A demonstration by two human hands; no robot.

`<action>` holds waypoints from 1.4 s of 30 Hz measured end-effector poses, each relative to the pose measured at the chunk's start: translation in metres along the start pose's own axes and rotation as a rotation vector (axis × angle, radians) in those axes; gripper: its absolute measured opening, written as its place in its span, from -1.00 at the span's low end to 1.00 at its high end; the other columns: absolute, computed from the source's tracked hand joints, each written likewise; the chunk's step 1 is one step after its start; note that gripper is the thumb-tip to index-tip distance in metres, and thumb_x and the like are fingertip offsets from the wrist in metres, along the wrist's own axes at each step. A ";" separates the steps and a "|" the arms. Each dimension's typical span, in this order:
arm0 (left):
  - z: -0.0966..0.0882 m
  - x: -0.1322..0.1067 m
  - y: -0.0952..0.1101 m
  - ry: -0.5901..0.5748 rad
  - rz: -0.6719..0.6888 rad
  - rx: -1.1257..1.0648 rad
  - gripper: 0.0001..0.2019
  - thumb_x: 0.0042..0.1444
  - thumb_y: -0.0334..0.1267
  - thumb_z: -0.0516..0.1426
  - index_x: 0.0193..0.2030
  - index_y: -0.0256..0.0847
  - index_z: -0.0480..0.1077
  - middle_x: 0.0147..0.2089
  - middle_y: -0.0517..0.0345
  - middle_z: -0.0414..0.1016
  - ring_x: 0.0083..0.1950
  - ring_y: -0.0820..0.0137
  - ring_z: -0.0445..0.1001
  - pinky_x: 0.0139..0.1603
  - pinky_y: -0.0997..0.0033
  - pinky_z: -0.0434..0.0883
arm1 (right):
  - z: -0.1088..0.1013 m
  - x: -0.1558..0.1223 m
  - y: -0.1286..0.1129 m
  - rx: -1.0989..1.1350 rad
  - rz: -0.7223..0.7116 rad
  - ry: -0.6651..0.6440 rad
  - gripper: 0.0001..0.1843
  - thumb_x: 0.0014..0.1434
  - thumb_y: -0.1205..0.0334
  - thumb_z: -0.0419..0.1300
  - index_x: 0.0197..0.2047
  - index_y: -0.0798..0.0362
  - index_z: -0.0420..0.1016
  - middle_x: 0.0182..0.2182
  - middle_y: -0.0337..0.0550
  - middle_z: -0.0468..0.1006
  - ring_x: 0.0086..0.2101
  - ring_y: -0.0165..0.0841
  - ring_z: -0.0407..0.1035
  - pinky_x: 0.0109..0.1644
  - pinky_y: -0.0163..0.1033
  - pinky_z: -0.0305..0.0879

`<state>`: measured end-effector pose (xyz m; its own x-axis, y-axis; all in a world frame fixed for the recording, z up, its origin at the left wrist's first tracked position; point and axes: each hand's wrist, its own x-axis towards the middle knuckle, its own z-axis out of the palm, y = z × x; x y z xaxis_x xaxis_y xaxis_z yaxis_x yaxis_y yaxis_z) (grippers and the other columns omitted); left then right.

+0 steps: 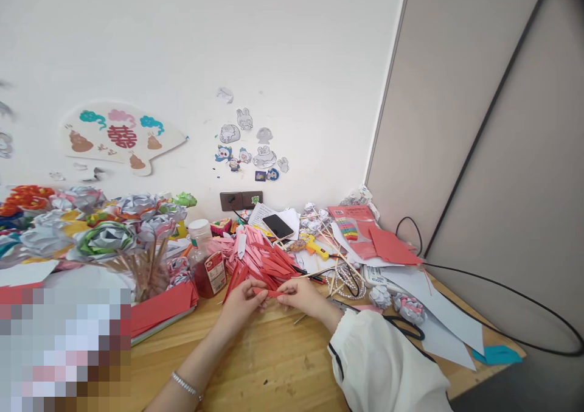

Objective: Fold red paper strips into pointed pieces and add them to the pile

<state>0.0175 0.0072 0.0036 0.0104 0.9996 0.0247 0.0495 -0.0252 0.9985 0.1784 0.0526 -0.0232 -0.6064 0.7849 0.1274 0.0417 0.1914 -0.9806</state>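
Observation:
A small strip of red paper [272, 293] is stretched between my two hands, just above the wooden table. My left hand [246, 301] pinches its left end. The right end sits between the thumb and fingers of my right hand [302, 297]. Directly behind my hands lies a heap of pink and red paper strips [262, 257]. A phone [278, 226] rests beyond the heap, and a yellow glue gun [316, 247] lies to its right. Black-handled scissors [406, 327] are partly hidden by my right sleeve.
Paper flowers on sticks [104, 235] stand at the left, beside a bottle of red liquid [205, 266]. Red paper sheets [159, 308] lie in front. At right are white paper sheets [449, 308], a string of beads [349, 281] and a black cable [502, 293]. A wall backs the wooden table [255, 363].

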 end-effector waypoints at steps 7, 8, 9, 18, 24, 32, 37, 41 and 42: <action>0.001 -0.002 0.001 0.060 -0.039 -0.072 -0.70 -0.34 -0.10 0.21 -0.56 -0.26 0.23 -0.68 0.29 0.38 -0.62 0.51 0.34 -0.56 0.52 0.30 | 0.002 -0.002 -0.004 0.013 0.017 0.028 -0.64 -0.19 0.00 0.18 -0.47 0.16 0.36 -0.56 -0.20 0.45 -0.64 -0.51 0.26 -0.53 -0.37 0.19; 0.001 -0.002 0.001 0.064 -0.041 -0.091 -0.70 -0.32 -0.09 0.20 -0.59 -0.25 0.23 -0.68 0.29 0.38 -0.63 0.53 0.33 -0.58 0.53 0.29 | 0.003 -0.002 -0.005 0.014 0.018 0.031 -0.63 -0.19 -0.01 0.18 -0.46 0.16 0.36 -0.56 -0.20 0.45 -0.63 -0.51 0.27 -0.52 -0.37 0.20; 0.001 -0.002 0.001 0.066 -0.037 -0.102 -0.71 -0.29 -0.09 0.19 -0.61 -0.25 0.21 -0.68 0.30 0.36 -0.64 0.55 0.31 -0.60 0.55 0.27 | 0.005 -0.002 -0.005 0.012 0.021 0.030 -0.62 -0.20 -0.02 0.18 -0.46 0.16 0.35 -0.56 -0.20 0.45 -0.64 -0.51 0.27 -0.52 -0.37 0.20; 0.010 -0.007 0.000 -0.145 -0.001 -0.067 -0.71 -0.19 -0.07 0.13 -0.59 -0.24 0.18 -0.71 0.33 0.31 -0.71 0.56 0.25 -0.67 0.56 0.21 | 0.007 -0.007 -0.007 -0.114 -0.027 -0.107 -0.62 0.02 -0.03 -0.01 -0.49 0.16 0.30 -0.72 -0.32 0.31 -0.70 -0.57 0.15 -0.63 -0.47 0.06; 0.011 -0.009 -0.007 -0.194 0.100 0.079 -0.64 -0.04 0.01 -0.03 -0.62 -0.25 0.22 -0.79 0.33 0.24 -0.75 0.57 0.19 -0.66 0.57 0.16 | 0.006 -0.013 -0.017 -0.039 -0.012 -0.273 -0.64 0.04 -0.03 -0.02 -0.49 0.14 0.27 -0.76 -0.39 0.21 -0.73 -0.60 0.07 -0.63 -0.47 0.01; 0.011 -0.010 -0.001 0.048 0.099 0.083 -0.57 -0.04 0.04 -0.06 -0.76 -0.21 0.10 -0.88 0.36 0.08 -0.80 0.60 0.03 -0.71 0.58 0.02 | 0.003 -0.009 -0.013 0.044 -0.004 -0.266 -0.63 0.04 -0.03 0.00 -0.46 0.16 0.28 -0.75 -0.40 0.20 -0.72 -0.60 0.05 -0.62 -0.45 -0.01; 0.008 -0.012 0.003 0.004 0.070 0.046 -0.61 -0.04 0.04 -0.07 -0.68 -0.22 0.16 -0.80 0.33 0.17 -0.76 0.55 0.12 -0.71 0.56 0.09 | -0.001 -0.008 -0.009 0.083 0.021 -0.275 -0.65 0.04 -0.01 0.00 -0.48 0.16 0.27 -0.77 -0.41 0.19 -0.75 -0.61 0.02 -0.61 -0.45 0.01; 0.003 -0.013 0.007 -0.045 0.194 0.086 -0.67 -0.05 -0.01 -0.03 -0.61 -0.24 0.20 -0.70 0.31 0.22 -0.65 0.54 0.21 -0.62 0.56 0.17 | -0.001 -0.011 -0.012 0.163 0.028 -0.301 -0.66 0.04 0.01 0.02 -0.48 0.16 0.27 -0.80 -0.43 0.16 -0.75 -0.61 0.00 -0.57 -0.42 0.10; 0.003 -0.014 0.007 -0.054 0.221 0.097 -0.69 -0.05 -0.02 -0.01 -0.59 -0.23 0.21 -0.69 0.32 0.22 -0.64 0.54 0.20 -0.61 0.57 0.17 | 0.000 -0.012 -0.013 0.183 0.037 -0.318 -0.67 0.04 0.01 0.02 -0.48 0.16 0.27 -0.80 -0.44 0.16 -0.75 -0.61 0.00 -0.56 -0.41 0.12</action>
<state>0.0203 -0.0071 0.0105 0.0853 0.9678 0.2367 0.1353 -0.2466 0.9596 0.1850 0.0410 -0.0121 -0.8247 0.5615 0.0673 -0.0575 0.0351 -0.9977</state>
